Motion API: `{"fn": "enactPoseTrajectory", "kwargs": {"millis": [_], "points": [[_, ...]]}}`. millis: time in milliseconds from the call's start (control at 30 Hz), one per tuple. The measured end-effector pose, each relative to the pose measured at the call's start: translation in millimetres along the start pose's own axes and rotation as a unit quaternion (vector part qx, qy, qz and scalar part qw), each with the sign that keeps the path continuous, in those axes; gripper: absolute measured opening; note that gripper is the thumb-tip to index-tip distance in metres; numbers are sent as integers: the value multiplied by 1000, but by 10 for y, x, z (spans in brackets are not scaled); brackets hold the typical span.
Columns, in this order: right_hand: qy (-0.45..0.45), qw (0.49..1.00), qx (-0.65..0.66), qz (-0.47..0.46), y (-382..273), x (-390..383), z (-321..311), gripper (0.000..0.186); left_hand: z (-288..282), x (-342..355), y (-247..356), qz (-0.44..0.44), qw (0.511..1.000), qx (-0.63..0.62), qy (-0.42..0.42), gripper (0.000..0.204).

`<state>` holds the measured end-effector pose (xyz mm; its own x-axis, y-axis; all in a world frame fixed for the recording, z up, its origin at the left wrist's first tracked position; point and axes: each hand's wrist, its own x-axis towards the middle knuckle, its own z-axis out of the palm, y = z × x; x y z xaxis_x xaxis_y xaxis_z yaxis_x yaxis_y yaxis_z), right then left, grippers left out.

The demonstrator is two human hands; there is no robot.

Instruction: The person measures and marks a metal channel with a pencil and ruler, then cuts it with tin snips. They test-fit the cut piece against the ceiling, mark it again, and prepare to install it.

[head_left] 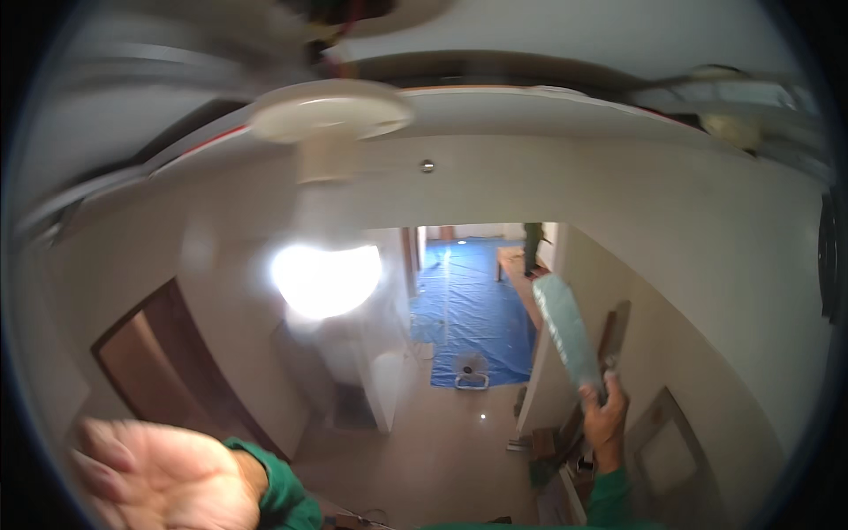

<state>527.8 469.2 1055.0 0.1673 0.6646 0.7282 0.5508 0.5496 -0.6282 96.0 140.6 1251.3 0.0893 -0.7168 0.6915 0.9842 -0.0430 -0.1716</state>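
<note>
Head view: right hand point(605, 417) clasps the lower end of a long, flat pale-green piece point(566, 329) angled up at right; left hand point(172, 477) is palm-up, fingers loosely curled, nothing seen in it. Piece probably light, stiff, maybe slippery; best held at that end.

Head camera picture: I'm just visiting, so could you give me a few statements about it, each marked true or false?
1. The right hand holds a long pale-green object. True.
2. The left hand grips the lit lamp. False: it shows its palm, apart from the lamp.
3. A fan stands at the near edge of a blue sheet. True.
4. The person's sleeves are red. False: they are green.
</note>
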Motion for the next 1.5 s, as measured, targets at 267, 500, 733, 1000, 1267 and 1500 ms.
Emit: {"fn": "enactPoseTrajectory", "kwargs": {"millis": [267, 500, 733, 1000, 1267, 1500], "points": [[147, 949, -211, -184, 214, 1056, -1363, 29, 1249, -917, 1761, -56, 881, -340, -324, 27], [276, 875, -275, -287, 7, 2353, -2026, 39, 3346, -746, 1975, 74, 918, -223, -319, 71], [350, 806, -267, -396, -165, 3362, -2462, 30, 4254, -757, 2229, 118, 924, -175, -319, 90], [325, 815, -270, -397, -214, 3615, -2509, 27, 4450, -940, 2340, 68, 922, -191, -330, 94], [269, 860, -187, -390, -225, 3544, -2334, 25, 4584, -1163, 2397, 26, 945, -267, -185, 77], [330, 797, -207, -461, -243, 3810, -2305, 33, 4476, -1261, 2492, 129, 925, -294, -204, 31]]}}
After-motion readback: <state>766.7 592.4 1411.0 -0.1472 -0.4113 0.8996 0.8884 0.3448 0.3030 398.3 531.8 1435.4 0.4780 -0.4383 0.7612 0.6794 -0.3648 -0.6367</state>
